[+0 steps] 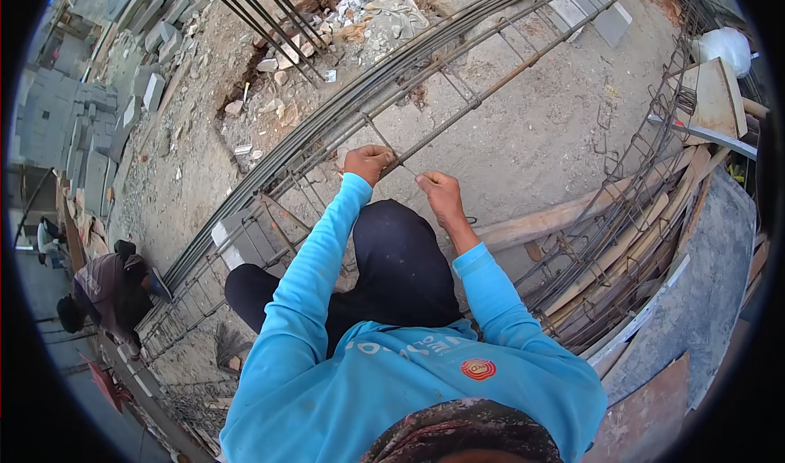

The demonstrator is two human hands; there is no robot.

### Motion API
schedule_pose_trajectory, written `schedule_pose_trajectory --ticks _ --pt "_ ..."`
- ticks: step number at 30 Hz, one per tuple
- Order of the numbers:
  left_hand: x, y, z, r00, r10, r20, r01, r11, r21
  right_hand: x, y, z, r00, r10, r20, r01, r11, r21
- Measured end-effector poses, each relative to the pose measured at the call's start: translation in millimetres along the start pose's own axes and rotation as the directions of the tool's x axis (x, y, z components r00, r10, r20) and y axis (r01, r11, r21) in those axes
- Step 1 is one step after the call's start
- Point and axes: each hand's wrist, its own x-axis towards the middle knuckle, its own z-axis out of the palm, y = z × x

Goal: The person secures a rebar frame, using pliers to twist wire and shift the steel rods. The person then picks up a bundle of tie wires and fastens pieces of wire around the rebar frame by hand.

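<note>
A long rebar cage of bars and square stirrups runs diagonally across the view in front of my knees. My left hand is closed at the near bar of the cage, beside a stirrup. Just to its right, my right hand pinches the end of a thin wire that stretches to the bar near my left fingers. What my left fingertips hold is too small to make out.
Long loose bars lie beyond the cage. Upright bars stand at the top left near rubble. Wooden planks and more bent rebar lie at right. Grey blocks are at left, where another person bends down.
</note>
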Motion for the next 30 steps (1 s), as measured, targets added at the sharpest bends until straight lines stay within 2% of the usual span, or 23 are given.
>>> schedule_pose_trajectory --ticks 3,5,6,7,8,9,10,11,12,14,15,17,18,20,21,22,23,25,26,28,30 --pt "-11.9 8.2 2.5 0.998 0.066 0.017 -0.067 0.998 0.017 -6.5 -22.8 1.4 1.0 0.021 -0.011 -0.02 0.999 0.034" --pt "-17.3 11.3 3.9 0.983 0.152 0.1 -0.172 0.959 0.227 -11.9 -38.6 10.4 0.988 -0.154 -0.005 0.154 0.988 -0.02" --pt "-20.0 11.7 3.0 0.984 0.151 0.098 -0.169 0.959 0.226 -10.0 -41.7 9.5 0.988 -0.152 -0.003 0.152 0.988 -0.021" --pt "-21.3 12.7 1.0 0.931 0.306 0.198 -0.362 0.839 0.406 -2.0 -47.0 8.2 0.976 -0.214 0.03 0.216 0.97 -0.111" --pt "-21.9 14.0 -1.8 0.846 0.423 0.323 -0.532 0.648 0.545 7.7 -53.2 7.5 0.96 -0.272 0.07 0.281 0.94 -0.196" --pt "-21.2 11.5 -3.8 0.848 0.423 0.319 -0.53 0.647 0.549 17.8 -59.2 4.6 0.959 -0.273 0.074 0.282 0.94 -0.193" --pt "-20.8 6.6 -4.1 0.778 0.512 0.365 -0.623 0.547 0.56 28.5 -65.0 -1.0 0.914 -0.379 0.146 0.405 0.819 -0.407" --pt "-21.2 0.2 -3.9 0.697 0.587 0.412 -0.702 0.44 0.561 38.6 -70.8 -4.4 0.858 -0.454 0.242 0.502 0.636 -0.587" --pt "-22.7 -3.8 -3.7 0.703 0.58 0.412 -0.698 0.45 0.558 48.5 -78.9 -4.3 0.863 -0.443 0.243 0.494 0.639 -0.59" --pt "-17.9 -4.8 -4.0 0.682 0.586 0.438 -0.713 0.4 0.575 74.5 -99.6 -0.8 0.864 -0.37 0.341 0.489 0.455 -0.744" --pt "-13.8 -5.3 -4.1 0.676 0.589 0.442 -0.719 0.398 0.569 89.1 -105.1 5.9 0.866 -0.372 0.335 0.484 0.453 -0.749" --pt "-9.8 -10.1 -4.2 0.688 0.596 0.413 -0.71 0.435 0.554 112.3 -106.8 28.8 0.844 -0.294 0.449 0.515 0.21 -0.831" --pt "-12.1 -7.1 -3.2 0.688 0.594 0.416 -0.71 0.435 0.553 118.4 -106.2 39.3 0.845 -0.293 0.446 0.513 0.212 -0.832" --pt "-17.0 4.5 0.9 0.754 0.559 0.345 -0.641 0.511 0.572 130.0 -105.9 57.1 0.811 -0.164 0.561 0.576 0.062 -0.815" --pt "-15.6 3.1 5.3 0.753 0.56 0.345 -0.642 0.509 0.574 136.1 -106.9 61.4 0.82 -0.003 0.572 0.572 0.015 -0.82" --pt "-12.5 0.7 11.2 0.911 0.388 0.141 -0.41 0.812 0.414 139.6 -106.5 62.2 0.819 -0.008 0.574 0.574 0.013 -0.818" --pt "-10.0 -1.0 14.9 0.992 0.129 -0.006 -0.126 0.978 0.165 142.4 -105.7 62.7 0.823 0.067 0.564 0.567 -0.05 -0.822" --pt "-1.3 -13.6 15.5 0.991 0.132 -0.014 -0.13 0.986 0.105 156.1 -94.0 75.5 0.86 0.21 0.465 0.498 -0.152 -0.854" --pt "2.4 -19.6 15.0 0.991 0.131 -0.017 -0.13 0.991 0.037 165.1 -83.5 81.5 0.86 0.206 0.467 0.499 -0.148 -0.854" --pt "2.7 -16.3 13.7 0.989 0.146 0.034 -0.147 0.989 0.031 171.1 -77.9 87.6 0.849 0.38 0.368 0.481 -0.268 -0.835" --pt "2.1 -19.1 14.1 0.994 0.059 0.089 -0.049 0.993 -0.111 169.1 -74.1 85.3 0.848 0.362 0.388 0.497 -0.288 -0.819"
